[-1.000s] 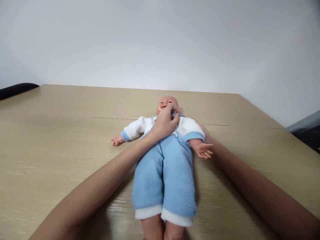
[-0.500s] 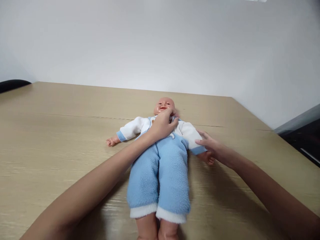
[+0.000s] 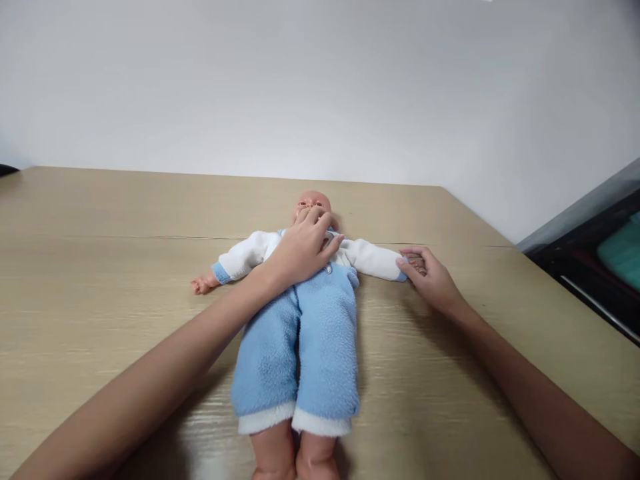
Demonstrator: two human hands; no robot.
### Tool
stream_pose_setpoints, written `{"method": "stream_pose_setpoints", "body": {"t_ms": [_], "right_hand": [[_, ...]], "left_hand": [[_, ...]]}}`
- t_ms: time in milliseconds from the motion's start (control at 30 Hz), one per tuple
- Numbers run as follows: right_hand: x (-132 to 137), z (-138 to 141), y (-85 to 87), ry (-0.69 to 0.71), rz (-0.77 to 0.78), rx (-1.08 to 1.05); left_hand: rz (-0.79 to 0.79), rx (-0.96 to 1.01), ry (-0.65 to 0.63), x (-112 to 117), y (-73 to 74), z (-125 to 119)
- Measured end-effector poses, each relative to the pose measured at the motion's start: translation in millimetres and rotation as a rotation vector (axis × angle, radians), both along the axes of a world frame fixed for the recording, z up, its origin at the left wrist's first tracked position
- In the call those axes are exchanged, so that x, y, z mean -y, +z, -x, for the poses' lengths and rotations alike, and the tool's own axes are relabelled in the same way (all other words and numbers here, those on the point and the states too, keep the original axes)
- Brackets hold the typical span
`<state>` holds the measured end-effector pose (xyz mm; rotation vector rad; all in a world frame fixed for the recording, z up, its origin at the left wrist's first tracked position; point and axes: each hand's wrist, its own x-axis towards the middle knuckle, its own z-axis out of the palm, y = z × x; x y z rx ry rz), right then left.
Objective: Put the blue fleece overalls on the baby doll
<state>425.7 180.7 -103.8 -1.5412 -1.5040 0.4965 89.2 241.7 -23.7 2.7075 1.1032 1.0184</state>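
- head view is showing a doll (image 3: 300, 333) lying face up at centre frame on a wooden table (image 3: 100, 220).
- left hand (image 3: 300, 250) is lying flat on its chest and chin, fingers loose, gripping nothing.
- right hand (image 3: 430, 277), centre right, is closing around the doll's small hand, seemingly stretching that arm sideways.
- moving further is likely calling for steady chest pressure.

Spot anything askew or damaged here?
Nothing stands out. The doll lies flat on its back on the table, dressed, legs together. The left hand rests on its chest with fingertips over the mouth; the right hand holds its outstretched arm at the end.
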Motion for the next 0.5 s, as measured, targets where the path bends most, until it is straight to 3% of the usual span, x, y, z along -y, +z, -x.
{"method": "stream_pose_setpoints", "body": {"t_ms": [100,200,267,367,500], "right_hand": [[9.5,14.6,7.0,-0.099,-0.241,0.347],[26.4,46.5,21.0,-0.098,-0.367,0.388],[37.6,73.8,29.9,0.040,-0.307,0.205],[43.2,108.7,37.8,0.346,-0.096,-0.103],[23.2,123.0,38.2,0.511,0.123,-0.224]], "left_hand": [[0.029,0.021,0.037,12.6,4.6,14.8],[0.078,0.071,0.074,28.8,0.4,38.4],[0.122,0.112,0.097,39.5,-8.5,58.4],[0.214,0.198,0.135,50.8,-27.4,89.7],[0.388,0.228,0.139,53.0,-47.7,119.5]]}}
